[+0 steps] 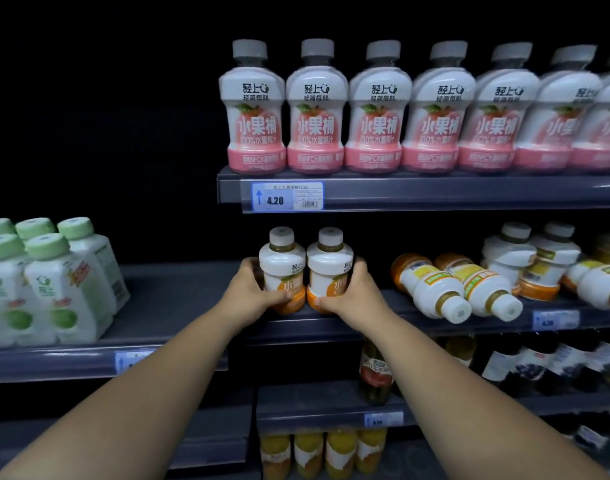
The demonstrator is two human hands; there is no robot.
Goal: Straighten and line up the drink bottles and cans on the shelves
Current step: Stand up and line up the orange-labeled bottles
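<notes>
At the far left we see green-capped bottles standing packed together on their own shelf, well apart from our hands. Moving right, our left hand wraps the left orange juice bottle, fingers curled round its lower front. Our right hand cups the right orange juice bottle the same way, and the two upright bottles touch, pressed together between our palms on the middle shelf. Further right, two fallen orange bottles lie on their sides, caps pointing toward the shelf edge. Above, the pink peach bottles stand in a neat row. We judge the risk lies with the fallen pair: a nudge could roll them off the lip. Our grip sits low, so the held bottles could tip if we slide them quickly.
</notes>
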